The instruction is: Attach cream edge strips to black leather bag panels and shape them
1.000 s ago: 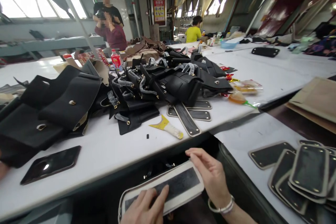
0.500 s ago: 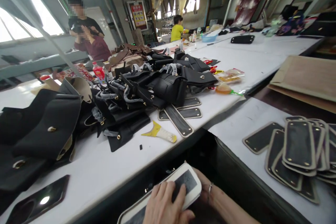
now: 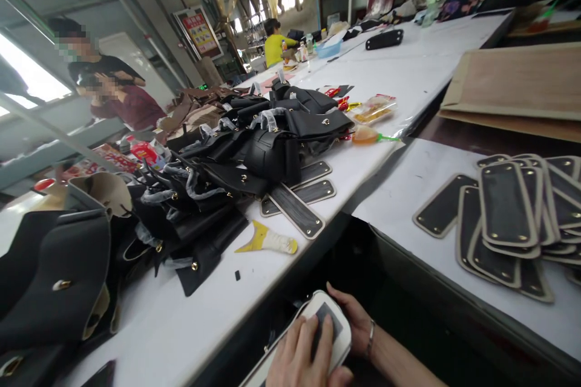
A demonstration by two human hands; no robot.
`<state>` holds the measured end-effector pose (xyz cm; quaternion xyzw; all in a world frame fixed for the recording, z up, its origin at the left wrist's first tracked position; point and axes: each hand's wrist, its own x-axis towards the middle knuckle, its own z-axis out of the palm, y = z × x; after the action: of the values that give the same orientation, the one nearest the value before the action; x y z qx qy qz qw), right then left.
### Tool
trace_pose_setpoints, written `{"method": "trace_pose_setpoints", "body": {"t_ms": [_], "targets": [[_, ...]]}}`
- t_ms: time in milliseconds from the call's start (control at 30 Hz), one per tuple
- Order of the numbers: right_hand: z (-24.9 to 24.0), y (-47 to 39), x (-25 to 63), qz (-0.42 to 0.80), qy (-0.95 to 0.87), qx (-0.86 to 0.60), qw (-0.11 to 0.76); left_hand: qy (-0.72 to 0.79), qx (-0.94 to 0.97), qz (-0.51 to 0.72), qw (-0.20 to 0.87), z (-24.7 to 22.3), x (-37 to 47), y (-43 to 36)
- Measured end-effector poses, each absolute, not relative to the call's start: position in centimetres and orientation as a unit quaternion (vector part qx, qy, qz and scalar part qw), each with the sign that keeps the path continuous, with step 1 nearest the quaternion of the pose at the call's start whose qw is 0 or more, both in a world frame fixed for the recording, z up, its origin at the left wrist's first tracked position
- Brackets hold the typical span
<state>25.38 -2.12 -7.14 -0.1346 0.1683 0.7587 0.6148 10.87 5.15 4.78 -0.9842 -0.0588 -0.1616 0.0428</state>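
Observation:
My left hand (image 3: pixel 302 347) lies over a rounded, white-edged panel (image 3: pixel 344 347) with a dark centre. Its fingers reach across the dark part, and its thumb is at the near edge. At the panel's far end, my right hand (image 3: pixel 356 317), with a bracelet at the wrist, grips the side; some of its fingers are hidden behind the panel. The panel is tilted, held over the dark gap at the table's edge, and its lower end runs out of view. Similar dark panels with beige edges and metal studs (image 3: pixel 508 205) lie piled on the right.
Black bags (image 3: pixel 272 154) with wrapped handles are heaped on the white table (image 3: pixel 181 320). Near its edge lie three studded strips (image 3: pixel 297 211) and a yellow-and-white piece (image 3: pixel 267 239). Brown board (image 3: pixel 512 84) sits at right. Two people (image 3: pixel 109 78) (image 3: pixel 273 45) are farther back.
The view has turned right and tilted, so the bags sit farther left and the phone is mostly out of frame. Both hands stay on the panel, which appears lower and slightly farther right.

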Motion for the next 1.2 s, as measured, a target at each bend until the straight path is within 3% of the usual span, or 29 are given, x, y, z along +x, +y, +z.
{"method": "trace_pose_setpoints", "body": {"t_ms": [400,767,1200], "targets": [[-5.6,-1.3,26.1,0.767,0.152,-0.136,0.608,-0.116,-0.983,-0.143,0.009,5.6,11.5,4.3],[-8.0,-2.2,24.6,0.771,0.054,-0.224,0.593,-0.192,-0.977,-0.072,-0.054,9.0,13.6,3.6],[-5.4,-1.0,24.1,0.618,-0.189,-0.406,0.646,-0.229,-0.945,-0.139,-0.187,9.5,13.4,3.3]]}}
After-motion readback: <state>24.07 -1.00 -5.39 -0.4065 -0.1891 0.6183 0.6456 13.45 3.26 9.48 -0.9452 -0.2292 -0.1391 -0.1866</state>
